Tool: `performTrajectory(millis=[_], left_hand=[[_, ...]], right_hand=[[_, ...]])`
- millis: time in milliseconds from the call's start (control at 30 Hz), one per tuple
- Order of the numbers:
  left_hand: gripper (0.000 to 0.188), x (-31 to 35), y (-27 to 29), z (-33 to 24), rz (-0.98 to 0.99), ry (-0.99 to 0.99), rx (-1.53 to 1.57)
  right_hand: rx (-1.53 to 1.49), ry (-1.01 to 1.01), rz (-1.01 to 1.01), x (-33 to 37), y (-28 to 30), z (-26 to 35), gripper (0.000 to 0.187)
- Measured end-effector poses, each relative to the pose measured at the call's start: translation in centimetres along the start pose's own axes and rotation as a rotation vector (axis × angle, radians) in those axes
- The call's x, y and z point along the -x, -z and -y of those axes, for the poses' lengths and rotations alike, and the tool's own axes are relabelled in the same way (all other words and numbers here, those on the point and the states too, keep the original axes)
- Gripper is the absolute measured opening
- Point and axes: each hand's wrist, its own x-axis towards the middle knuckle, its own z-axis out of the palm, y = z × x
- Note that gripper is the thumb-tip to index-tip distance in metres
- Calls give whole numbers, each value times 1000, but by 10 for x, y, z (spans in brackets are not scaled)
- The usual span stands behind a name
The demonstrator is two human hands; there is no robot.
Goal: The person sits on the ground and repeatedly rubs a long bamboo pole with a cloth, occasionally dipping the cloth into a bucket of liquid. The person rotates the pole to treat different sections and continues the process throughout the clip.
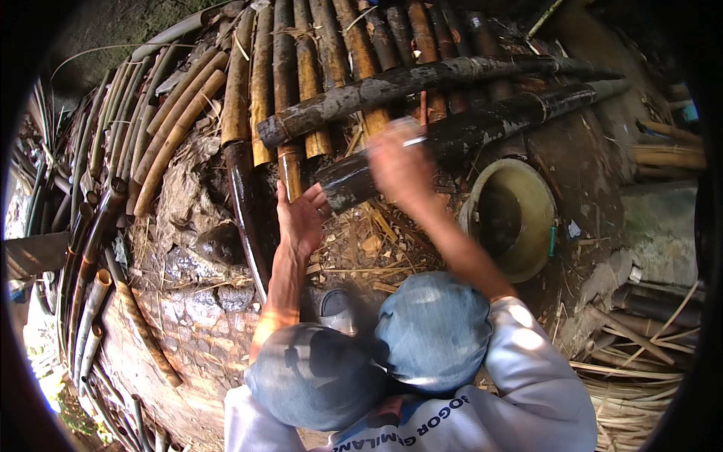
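A dark, wet bamboo pole (pixel 482 138) slants from the middle to the far right, its near end cut. At that end is my left hand (pixel 301 217), palm turned up, thumb and fingers apart, fingertips close to or touching the rim. Over the pole hovers or rubs my right hand (pixel 403 167), smeared by motion. Its fingers are curled round something pale that I cannot make out. A second dark bamboo pole (pixel 392 89) with grey patches lies just beyond, across a row of yellow-brown bamboo poles (pixel 309 83).
Right of the pole stands a round pale basin (pixel 538 248) with dark liquid inside. More bamboo lengths (pixel 181 113) lie at the left, beside a leaning dark wet pole (pixel 245 203). Split strips (pixel 640 399) are heaped at lower right. Shavings (pixel 369 241) litter the ground before my knees.
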Motion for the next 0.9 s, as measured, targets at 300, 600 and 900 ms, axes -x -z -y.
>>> performTrajectory(millis=[300, 600, 900], left_hand=[[102, 28, -47, 7, 16, 43, 148], [108, 10, -40, 5, 181, 59, 179], [101, 4, 36, -5, 547, 106, 288]], right_hand=[[-97, 214, -49, 21, -34, 47, 12], [209, -51, 22, -18, 54, -112, 23], [-62, 260, -135, 14, -29, 39, 16]])
